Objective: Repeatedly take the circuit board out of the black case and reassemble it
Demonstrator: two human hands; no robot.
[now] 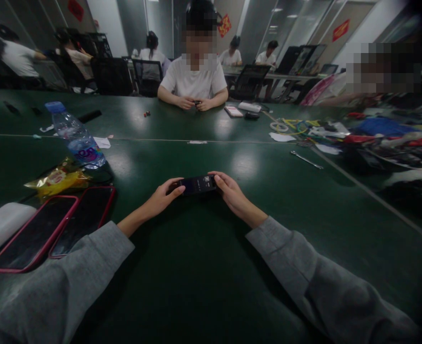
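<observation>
A dark smartphone [197, 185] is held sideways between my two hands, low over the green table [182, 267]. Its screen shows small pale marks and a white square near the right end. My left hand [163, 196] grips the phone's left end, thumb on the front edge. On the opposite end, my right hand [228, 191] is closed around the phone, with the thumb at the near corner and the fingers behind. Whether the phone's underside touches the table is hidden.
To the left are a plastic bottle [75, 138], a yellow snack packet [58, 177], two red-edged phones [35, 234] and a white case-like object [3, 227]. A wrench [306, 160] lies right, before piled cables and cloth [386, 134]. A person [196, 79] sits opposite.
</observation>
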